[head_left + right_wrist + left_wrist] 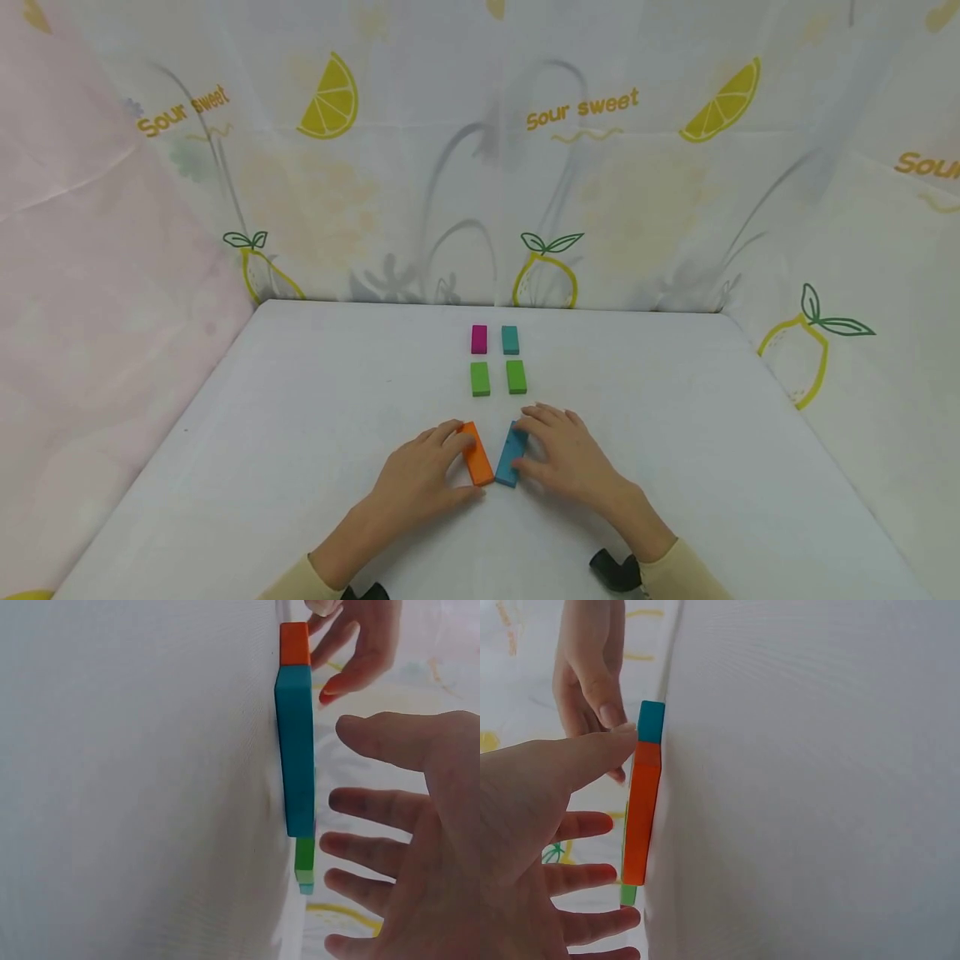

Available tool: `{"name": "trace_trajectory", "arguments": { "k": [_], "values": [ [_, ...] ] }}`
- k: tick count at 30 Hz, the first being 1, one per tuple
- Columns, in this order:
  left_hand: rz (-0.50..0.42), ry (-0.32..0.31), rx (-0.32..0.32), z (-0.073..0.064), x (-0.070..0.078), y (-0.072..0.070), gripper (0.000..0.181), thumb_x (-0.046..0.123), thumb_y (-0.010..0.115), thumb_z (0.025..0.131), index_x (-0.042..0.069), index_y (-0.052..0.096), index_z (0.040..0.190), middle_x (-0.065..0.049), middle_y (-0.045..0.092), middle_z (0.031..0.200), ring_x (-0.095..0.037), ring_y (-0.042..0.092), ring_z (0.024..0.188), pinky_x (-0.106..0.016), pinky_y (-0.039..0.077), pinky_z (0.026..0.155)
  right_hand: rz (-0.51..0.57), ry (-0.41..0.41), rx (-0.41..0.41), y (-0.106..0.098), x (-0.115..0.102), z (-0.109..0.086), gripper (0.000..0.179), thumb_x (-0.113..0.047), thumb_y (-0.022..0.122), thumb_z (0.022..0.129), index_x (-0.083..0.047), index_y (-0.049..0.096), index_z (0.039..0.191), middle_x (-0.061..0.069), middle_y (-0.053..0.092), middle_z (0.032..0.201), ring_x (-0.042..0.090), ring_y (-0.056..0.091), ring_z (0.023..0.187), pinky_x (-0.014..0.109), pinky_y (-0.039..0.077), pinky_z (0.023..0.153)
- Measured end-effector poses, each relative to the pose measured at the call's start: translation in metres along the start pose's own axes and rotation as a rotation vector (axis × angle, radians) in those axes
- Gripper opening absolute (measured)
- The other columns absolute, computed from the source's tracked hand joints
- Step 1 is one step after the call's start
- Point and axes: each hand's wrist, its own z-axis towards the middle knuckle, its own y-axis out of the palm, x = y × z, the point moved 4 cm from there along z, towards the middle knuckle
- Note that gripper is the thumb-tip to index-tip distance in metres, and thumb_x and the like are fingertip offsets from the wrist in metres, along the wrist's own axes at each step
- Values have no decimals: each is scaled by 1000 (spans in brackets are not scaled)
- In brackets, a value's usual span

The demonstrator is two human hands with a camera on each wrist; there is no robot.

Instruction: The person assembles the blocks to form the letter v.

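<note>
An orange block [480, 461] and a blue block [509, 462] lie flat on the white table. Their near ends almost meet and their far ends spread apart, like a narrow V. My left hand [422, 473] is at the outer side of the orange block, its fingers fairly straight and spread in the left wrist view. On the blue block's outer side is my right hand [567, 454], fingers apart and extended. In the right wrist view a gap shows between these fingers and the blue block [295, 750]. Whether the left fingertips touch the orange block [642, 817], I cannot tell.
Farther back stand two green blocks [480, 379] side by side. Behind them are a magenta block [479, 339] and a teal block [510, 340]. A lemon-printed cloth [420, 208] hangs behind the white table [300, 375]. Dark straps [617, 572] circle both wrists.
</note>
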Motion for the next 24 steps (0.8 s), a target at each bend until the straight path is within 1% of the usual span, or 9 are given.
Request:
{"name": "trace_trajectory", "arguments": {
  "k": [3,8,11,16,21,24],
  "values": [
    [-10,0,-13,-1,3,-1,62,61,75,78,25,60,126,-3,58,137,-26,62,118,-43,57,90,-3,12,8,-1,2,1,43,-34,75,87,-16,65,125,8,59,140,31,49,136,64,33,111],
    [-40,-16,-82,-2,9,-2,65,60,75,79,26,60,133,-7,57,140,-30,60,122,-47,56,91,-5,29,15,-1,5,2,40,-32,73,89,-16,65,125,7,60,139,31,49,136,63,33,112],
    [-37,-12,-97,-4,13,-3,66,59,75,79,29,59,136,-7,57,140,-31,60,121,-48,56,90,-9,33,8,-1,6,3,40,-31,72,90,-15,65,126,7,60,139,31,49,136,63,33,113],
    [6,2,-98,-6,18,-3,66,63,73,79,35,56,137,-6,57,135,-31,60,118,-49,56,90,-37,47,-1,0,9,6,40,-32,70,91,-15,65,126,7,60,139,31,49,136,63,33,113],
    [42,-8,-143,-8,22,1,68,66,71,78,40,54,139,-7,55,136,-31,57,119,-51,54,91,-85,65,11,-2,13,8,39,-32,70,91,-15,65,126,8,60,138,31,48,137,64,32,113],
    [61,-7,-157,-9,24,3,71,67,71,78,43,50,142,-7,54,135,-30,56,119,-51,53,92,-92,72,15,-3,16,9,39,-31,70,91,-15,65,126,8,60,138,31,48,137,64,31,113]
  ]
}}
